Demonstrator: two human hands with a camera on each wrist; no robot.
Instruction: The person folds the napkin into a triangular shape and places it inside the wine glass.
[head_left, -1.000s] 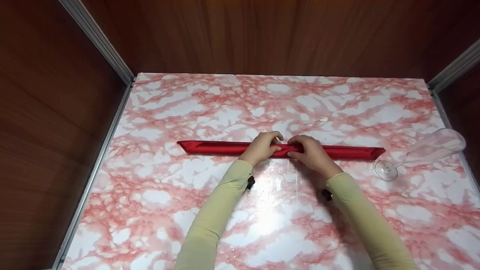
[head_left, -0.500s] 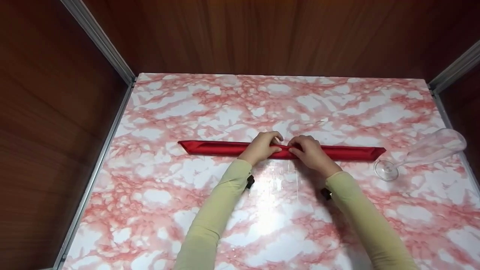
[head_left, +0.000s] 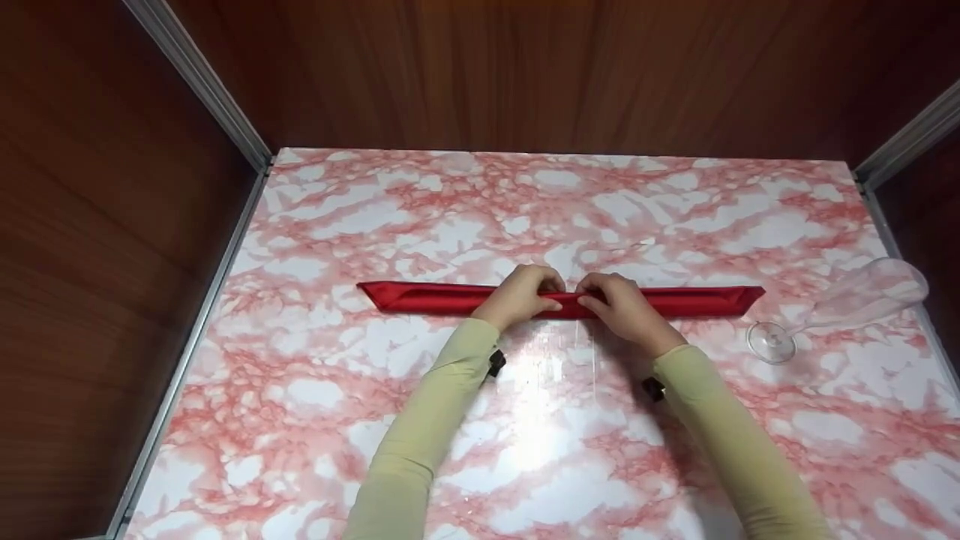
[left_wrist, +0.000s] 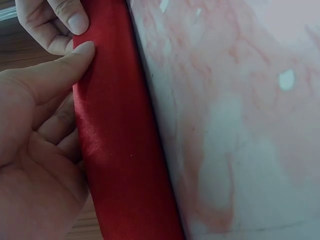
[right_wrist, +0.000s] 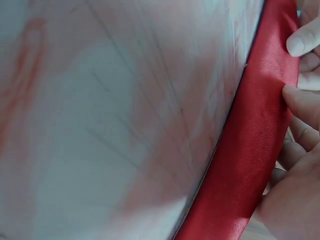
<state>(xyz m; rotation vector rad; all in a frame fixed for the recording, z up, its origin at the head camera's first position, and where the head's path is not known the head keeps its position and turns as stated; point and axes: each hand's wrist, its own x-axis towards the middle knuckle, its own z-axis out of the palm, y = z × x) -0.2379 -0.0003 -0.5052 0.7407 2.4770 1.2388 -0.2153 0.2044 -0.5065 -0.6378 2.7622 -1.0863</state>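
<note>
The left hand (head_left: 517, 296) and the right hand (head_left: 619, 300) are side by side with a little gap between them, and both pinch the same long red cloth (head_left: 435, 298). Each thumb is on the near side of the cloth, and the other fingers go behind its top edge. The cloth is shiny and folded into a thin strip. It runs under both hands and sticks out past each one, with a pointy end on both sides. Because it looks slippery, I think the folds could pop open if one thumb lets go too soon. If one hand pulls harder, the strip might twist or go crooked. Past the right hand, a clear glass (head_left: 874, 292) lies on its side on the surface (head_left: 555, 450), its round foot near the cloth's tip. If that end swings toward the glass, it could bump it and make it roll.
</note>
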